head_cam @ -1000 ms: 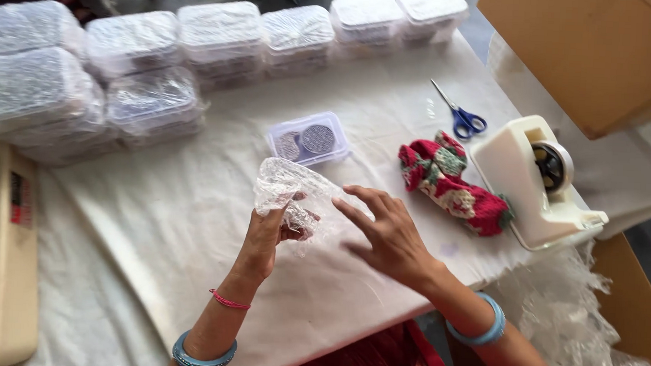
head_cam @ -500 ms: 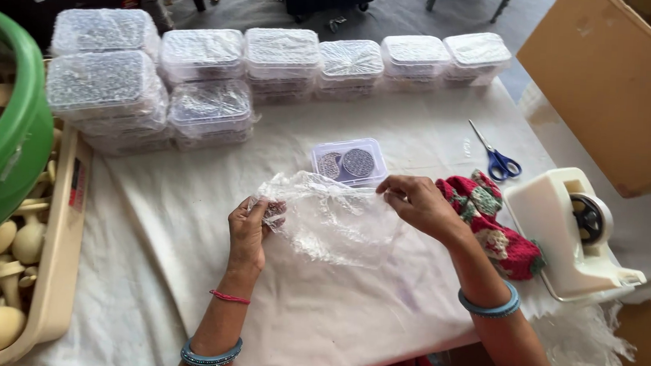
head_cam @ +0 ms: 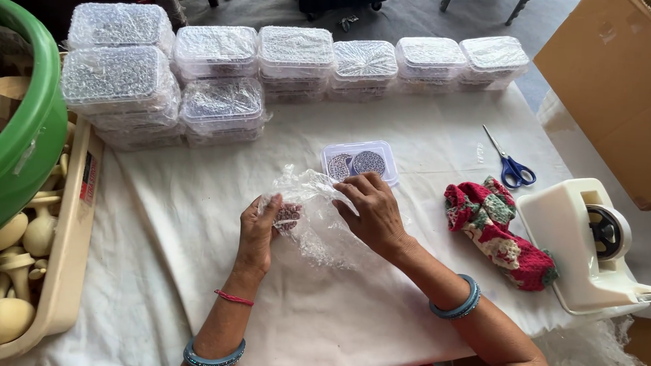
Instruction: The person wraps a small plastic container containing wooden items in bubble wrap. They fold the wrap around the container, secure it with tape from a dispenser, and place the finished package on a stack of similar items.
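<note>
Your left hand (head_cam: 258, 228) has its fingers pinched on the left edge of the crumpled clear plastic wrap (head_cam: 316, 212), just above the desk (head_cam: 191, 198), which carries a white cloth. Something small, round and dark shows through the wrap at your left fingertips; can't tell what it is. Your right hand (head_cam: 372, 211) lies palm-down on the wrap's right side, fingers spread and curled onto the film, gripping it there. The wrap is bunched between both hands, at desk centre.

Just behind your right hand: a small clear lidded container (head_cam: 361, 161) with two round patterned discs inside, touching or nearly touching the wrap's far edge.

Along the far edge of the desk: a row of wrapped clear containers (head_cam: 295, 51), with more stacked at far left (head_cam: 119, 83).

Right of your hands: a red-and-green crocheted cloth (head_cam: 497, 233), a cream tape dispenser (head_cam: 589, 245) just beside it, and blue-handled scissors (head_cam: 512, 163) behind them. A cardboard box (head_cam: 620, 80) stands at the far right.

Left edge: a beige tray of pale wooden pieces (head_cam: 9, 263), with a green tub (head_cam: 16, 137) over it. Loose clear plastic (head_cam: 591, 356) hangs off the desk's near right corner.
</note>
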